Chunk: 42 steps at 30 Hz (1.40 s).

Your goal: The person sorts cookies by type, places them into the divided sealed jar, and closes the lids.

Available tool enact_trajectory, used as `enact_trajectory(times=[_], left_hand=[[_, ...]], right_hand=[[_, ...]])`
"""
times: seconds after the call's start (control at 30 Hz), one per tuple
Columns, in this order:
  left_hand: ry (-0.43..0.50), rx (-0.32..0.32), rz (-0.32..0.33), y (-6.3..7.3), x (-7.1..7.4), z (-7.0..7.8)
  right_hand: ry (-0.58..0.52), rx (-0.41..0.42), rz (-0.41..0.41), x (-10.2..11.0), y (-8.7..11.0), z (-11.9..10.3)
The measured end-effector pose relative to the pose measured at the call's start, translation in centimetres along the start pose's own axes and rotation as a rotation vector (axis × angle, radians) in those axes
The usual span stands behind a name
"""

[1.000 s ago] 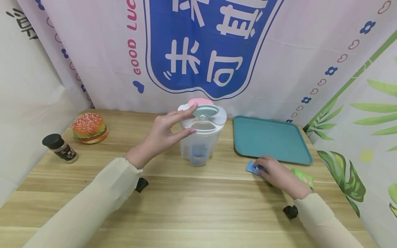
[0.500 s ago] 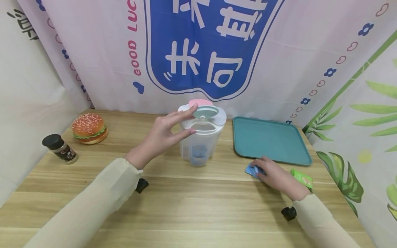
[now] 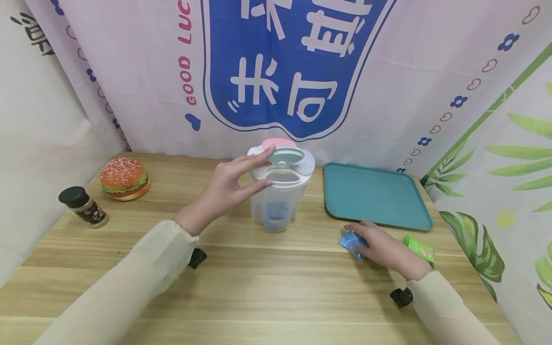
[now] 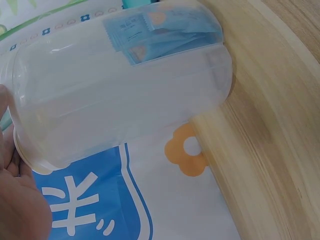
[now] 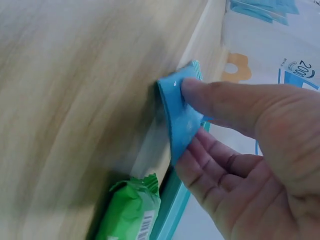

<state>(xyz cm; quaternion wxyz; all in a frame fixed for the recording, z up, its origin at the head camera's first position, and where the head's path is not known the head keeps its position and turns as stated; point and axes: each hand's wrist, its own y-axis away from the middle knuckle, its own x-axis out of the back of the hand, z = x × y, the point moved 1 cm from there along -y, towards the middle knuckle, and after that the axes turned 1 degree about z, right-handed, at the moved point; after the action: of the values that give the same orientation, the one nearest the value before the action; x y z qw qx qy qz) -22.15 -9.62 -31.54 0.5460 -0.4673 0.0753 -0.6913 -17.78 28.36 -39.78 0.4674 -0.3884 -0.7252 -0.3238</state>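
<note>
A clear plastic storage container (image 3: 276,203) stands upright at the table's middle back, several blue packets (image 4: 162,32) inside one compartment. Its white lid carries a pink flap (image 3: 279,143) and a raised pale green flap (image 3: 286,155) over an opening. My left hand (image 3: 230,179) reaches it from the left, fingers extended: the index fingertip at the raised flap, the thumb tip near the opening's rim. Right of the container, my right hand (image 3: 379,242) pinches a small blue packet (image 5: 181,107) between thumb and fingers, close over the table.
A green packet (image 3: 420,249) lies right of my right hand. Behind it is a teal tray (image 3: 379,196). At the left are a toy hamburger (image 3: 125,178) and a black-capped seasoning jar (image 3: 84,207). A printed curtain (image 3: 151,72) hangs along the table's back edge.
The right hand has shifted slightly left with the blue packet, which has turned and shows more of its face. The left hand stays at the container's raised flap.
</note>
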Motion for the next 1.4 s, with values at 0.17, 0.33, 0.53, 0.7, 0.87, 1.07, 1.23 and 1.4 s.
enact_trajectory(times=[0.17, 0.33, 0.53, 0.7, 0.87, 1.07, 1.23, 1.4], left_hand=[[-0.002, -0.001, 0.001, 0.0, 0.0, 0.0], [-0.003, -0.010, 0.005, 0.0, 0.0, 0.0], [-0.001, -0.005, -0.003, 0.1, 0.0, -0.1], [0.004, -0.007, -0.007, 0.0, -0.1, -0.1], [-0.001, -0.005, -0.002, 0.0, 0.0, 0.0], [-0.001, 0.004, -0.012, 0.0, 0.1, 0.0], [0.002, 0.009, -0.015, -0.1, 0.1, 0.0], [0.004, 0.018, -0.016, -0.1, 0.1, 0.1]], right_hand=[[-0.058, 0.010, -0.006, 0.3, 0.1, 0.0], [-0.101, 0.032, -0.025, 0.7, 0.0, 0.1], [-0.186, 0.053, -0.026, 1.4, 0.3, 0.5], [-0.267, 0.075, 0.070, 2.6, 0.3, 0.5], [-0.367, 0.135, 0.234, 3.7, -0.5, -0.4], [-0.416, 0.233, 0.461, 5.1, -1.9, -2.4], [-0.526, 0.297, 0.565, 6.7, -3.1, -4.8], [-0.566, 0.344, 0.647, 8.0, -4.3, -7.3]])
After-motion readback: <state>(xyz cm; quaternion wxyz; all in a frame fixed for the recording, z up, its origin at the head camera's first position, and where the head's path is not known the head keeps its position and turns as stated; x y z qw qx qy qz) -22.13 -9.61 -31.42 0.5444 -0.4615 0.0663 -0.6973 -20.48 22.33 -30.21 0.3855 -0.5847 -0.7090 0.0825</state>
